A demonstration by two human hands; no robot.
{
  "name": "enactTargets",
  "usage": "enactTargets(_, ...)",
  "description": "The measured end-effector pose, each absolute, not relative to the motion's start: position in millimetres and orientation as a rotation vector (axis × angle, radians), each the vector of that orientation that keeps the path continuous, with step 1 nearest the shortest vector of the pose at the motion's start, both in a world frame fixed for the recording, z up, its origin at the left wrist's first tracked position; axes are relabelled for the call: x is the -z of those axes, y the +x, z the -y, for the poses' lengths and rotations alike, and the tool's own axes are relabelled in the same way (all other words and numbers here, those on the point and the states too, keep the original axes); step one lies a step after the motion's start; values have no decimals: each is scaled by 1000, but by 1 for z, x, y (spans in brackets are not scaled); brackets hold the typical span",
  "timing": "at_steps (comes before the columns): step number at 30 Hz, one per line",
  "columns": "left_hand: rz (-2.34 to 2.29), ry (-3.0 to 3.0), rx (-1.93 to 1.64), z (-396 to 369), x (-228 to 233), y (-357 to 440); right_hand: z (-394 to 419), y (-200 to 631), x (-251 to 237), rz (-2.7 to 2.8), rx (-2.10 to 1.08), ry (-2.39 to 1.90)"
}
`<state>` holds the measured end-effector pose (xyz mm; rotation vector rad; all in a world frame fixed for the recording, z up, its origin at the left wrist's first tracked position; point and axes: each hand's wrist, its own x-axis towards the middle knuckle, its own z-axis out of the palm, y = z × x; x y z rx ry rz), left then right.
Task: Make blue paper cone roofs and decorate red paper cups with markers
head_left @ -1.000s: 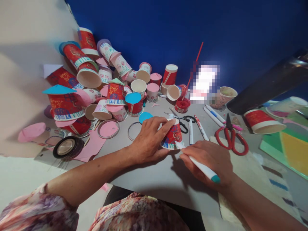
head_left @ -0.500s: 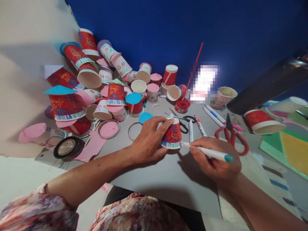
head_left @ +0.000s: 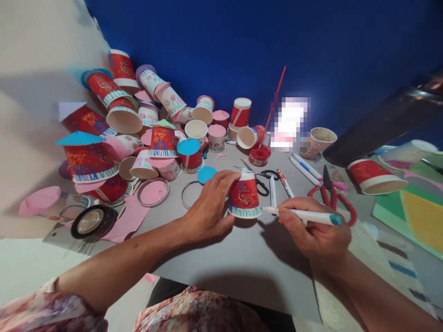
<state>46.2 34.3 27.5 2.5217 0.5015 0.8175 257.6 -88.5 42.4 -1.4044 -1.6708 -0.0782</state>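
Note:
A red paper cup (head_left: 244, 196) stands upside down, its white rim at the bottom marked with green zigzag strokes and a blue window-like drawing on its side. My left hand (head_left: 212, 207) is closed round its left side, with the far fingers partly hidden. In my right hand (head_left: 316, 233) is a white marker pen (head_left: 308, 216) with a teal end, gripped like a writing tool. Its tip points left, close to the right edge of the cup's rim; whether they touch I cannot tell. Just behind the cup lie black-handled scissors (head_left: 263, 184) and another marker (head_left: 273, 196).
Many decorated paper cups (head_left: 162, 140) are piled at the left. Pink paper (head_left: 126, 221), tape rings (head_left: 153, 192) and a round black-rimmed object (head_left: 92, 221) lie before them. Red-handled pliers (head_left: 332, 198) and a tipped cup (head_left: 374, 176) are at the right, beside a dark cylinder (head_left: 377, 120).
The marker tip has drawn slightly away from the cup's rim. My left fingers have shifted off the cup's front, so more of its side shows. The whole view has moved a little.

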Motion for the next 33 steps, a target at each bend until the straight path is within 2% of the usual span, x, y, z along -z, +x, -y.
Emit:
enactTargets(12, -569, 2503, -874, -37, -28, 43, 79, 266, -27, 1865, 149, -1348)
enactTargets(24, -712, 2500, -837, -39, -28, 39, 77, 256, -17, 2173, 163, -1843)
enactTargets(33, -822, 2426, -791, -46, -24, 40, 72, 259, -14, 2051, 50, -1707)
